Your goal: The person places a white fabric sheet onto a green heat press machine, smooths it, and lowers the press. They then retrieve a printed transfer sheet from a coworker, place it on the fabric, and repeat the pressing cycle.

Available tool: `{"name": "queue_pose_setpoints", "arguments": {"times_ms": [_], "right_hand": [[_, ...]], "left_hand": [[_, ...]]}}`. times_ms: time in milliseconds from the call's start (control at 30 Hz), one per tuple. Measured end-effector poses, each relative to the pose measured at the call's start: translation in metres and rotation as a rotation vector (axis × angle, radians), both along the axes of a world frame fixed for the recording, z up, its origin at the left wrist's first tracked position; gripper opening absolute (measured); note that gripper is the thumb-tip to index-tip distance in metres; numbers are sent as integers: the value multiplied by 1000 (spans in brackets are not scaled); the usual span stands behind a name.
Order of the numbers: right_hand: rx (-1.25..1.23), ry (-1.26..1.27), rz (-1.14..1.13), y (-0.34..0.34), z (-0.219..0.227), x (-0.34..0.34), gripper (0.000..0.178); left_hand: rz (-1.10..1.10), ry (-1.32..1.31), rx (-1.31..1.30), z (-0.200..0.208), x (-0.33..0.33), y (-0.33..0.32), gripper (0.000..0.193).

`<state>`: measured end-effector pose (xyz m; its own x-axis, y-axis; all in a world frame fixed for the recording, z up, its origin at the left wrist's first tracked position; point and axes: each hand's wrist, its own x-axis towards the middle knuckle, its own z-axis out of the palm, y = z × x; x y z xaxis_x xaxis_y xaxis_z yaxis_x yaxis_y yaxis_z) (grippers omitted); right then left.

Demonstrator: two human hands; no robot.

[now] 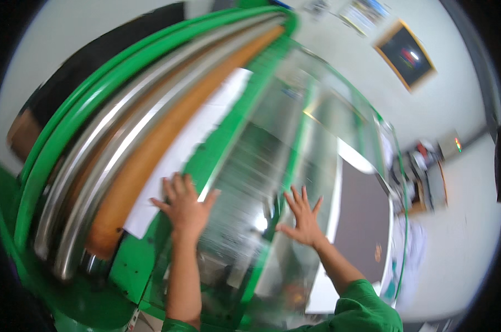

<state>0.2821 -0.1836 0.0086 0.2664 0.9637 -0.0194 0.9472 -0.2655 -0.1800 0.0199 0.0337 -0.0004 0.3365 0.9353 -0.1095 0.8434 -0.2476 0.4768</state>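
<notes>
My left hand [185, 207] lies flat on the green machine [206, 157], fingers spread and gripping nothing, with the fingertips over the edge of the white sheet [192, 141]. That sheet runs up alongside the orange roller [151, 149] and the steel rollers [104, 149] beside it. My right hand [303, 218] is also open, palm pressed on the clear curved guard [295, 138], holding nothing. From what I see, I judge the sheet is laid against the roller but not yet drawn in; much of it is uncovered, so the feeding seems to be at an early stage. The frame is blurred, and I can make out no bin or tray.
</notes>
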Motion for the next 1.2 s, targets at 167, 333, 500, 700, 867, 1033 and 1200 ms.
{"name": "queue_pose_setpoints", "arguments": {"times_ms": [167,333,500,700,867,1033,1200], "right_hand": [[-140,69,-613,-260,17,-120,89],[-264,5,-670,-387,21,-162,80],[-112,-1,-602,-446,1,-179,70],[-26,54,-674,-466,2,-211,70],[61,79,-687,-499,14,-220,66],[121,54,-426,-523,-6,-207,58],[90,-2,-91,-528,-25,-186,34]], "left_hand": [[-127,25,2,2,8,-17,90],[-414,-101,273,13,46,-113,88],[-1055,-284,125,8,82,-317,89],[-1271,-59,188,-1,113,-375,96],[-907,-88,92,-15,55,-385,92],[-534,-248,-65,-31,24,-416,74],[-372,-525,-118,-32,10,-410,54]]}}
